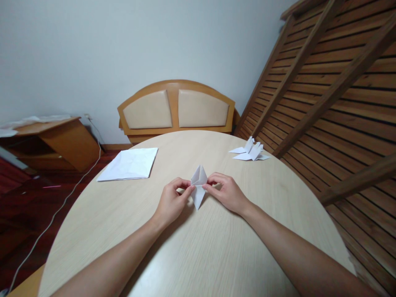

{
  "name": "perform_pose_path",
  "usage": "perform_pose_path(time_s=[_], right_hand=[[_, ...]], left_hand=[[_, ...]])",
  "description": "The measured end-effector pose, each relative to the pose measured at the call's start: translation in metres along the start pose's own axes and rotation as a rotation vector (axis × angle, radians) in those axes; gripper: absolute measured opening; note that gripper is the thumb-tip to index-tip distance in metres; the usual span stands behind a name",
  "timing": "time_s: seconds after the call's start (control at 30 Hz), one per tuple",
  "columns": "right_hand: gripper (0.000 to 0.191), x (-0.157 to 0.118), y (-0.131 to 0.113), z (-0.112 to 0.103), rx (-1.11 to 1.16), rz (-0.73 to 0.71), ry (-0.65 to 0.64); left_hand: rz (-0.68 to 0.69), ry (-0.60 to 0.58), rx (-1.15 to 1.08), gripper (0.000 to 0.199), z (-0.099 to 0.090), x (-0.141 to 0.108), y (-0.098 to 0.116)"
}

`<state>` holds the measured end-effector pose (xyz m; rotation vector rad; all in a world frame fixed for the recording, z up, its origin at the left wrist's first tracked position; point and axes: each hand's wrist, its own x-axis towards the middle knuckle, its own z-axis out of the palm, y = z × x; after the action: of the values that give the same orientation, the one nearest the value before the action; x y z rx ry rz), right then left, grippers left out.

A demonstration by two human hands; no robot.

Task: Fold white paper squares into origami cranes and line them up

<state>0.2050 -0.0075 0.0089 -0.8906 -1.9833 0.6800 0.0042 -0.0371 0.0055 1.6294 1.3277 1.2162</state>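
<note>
A small white folded paper [198,191], diamond-shaped with pointed ends, is held just over the middle of the round table. My left hand [175,197] pinches its left side between thumb and fingers. On the right side my right hand [227,192] grips it the same way, thumb toward me. A crease runs across the paper between the two thumbs, and its upper half shows open folds. The lower point aims toward me.
White folded paper figures [252,152] stand at the table's back right. A stack of white paper sheets [130,163] lies at the left on the pale wooden table [247,247]. Beyond are a headboard [175,86], a slatted wooden frame [328,90], a low cabinet [72,144] and a white cable [66,200].
</note>
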Motion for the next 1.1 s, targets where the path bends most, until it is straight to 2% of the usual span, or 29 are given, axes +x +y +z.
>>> perform_pose_path(time_s=[0.27, 0.47, 0.67, 0.8, 0.9, 1.1], right_hand=[[0.018, 0.003, 0.002, 0.001, 0.031, 0.088, 0.058], [0.018, 0.003, 0.003, -0.001, 0.043, 0.089, 0.046], [0.017, 0.003, 0.002, -0.001, 0.041, 0.095, 0.048], [0.017, 0.003, 0.003, -0.001, 0.046, 0.095, 0.046], [0.017, 0.002, 0.005, -0.001, 0.035, 0.094, 0.029], [0.015, -0.001, 0.009, -0.001, 0.036, 0.093, -0.062]], left_hand=[[-0.008, 0.020, -0.107, 0.030, -0.002, 0.002, -0.005], [-0.010, -0.012, -0.104, 0.027, -0.003, 0.004, -0.004], [-0.052, -0.098, -0.248, 0.036, -0.001, 0.004, -0.008], [-0.066, -0.070, -0.222, 0.038, 0.000, 0.004, -0.013], [-0.059, -0.043, -0.191, 0.039, -0.001, 0.006, -0.015], [-0.040, -0.063, -0.220, 0.039, -0.001, 0.006, -0.016]])
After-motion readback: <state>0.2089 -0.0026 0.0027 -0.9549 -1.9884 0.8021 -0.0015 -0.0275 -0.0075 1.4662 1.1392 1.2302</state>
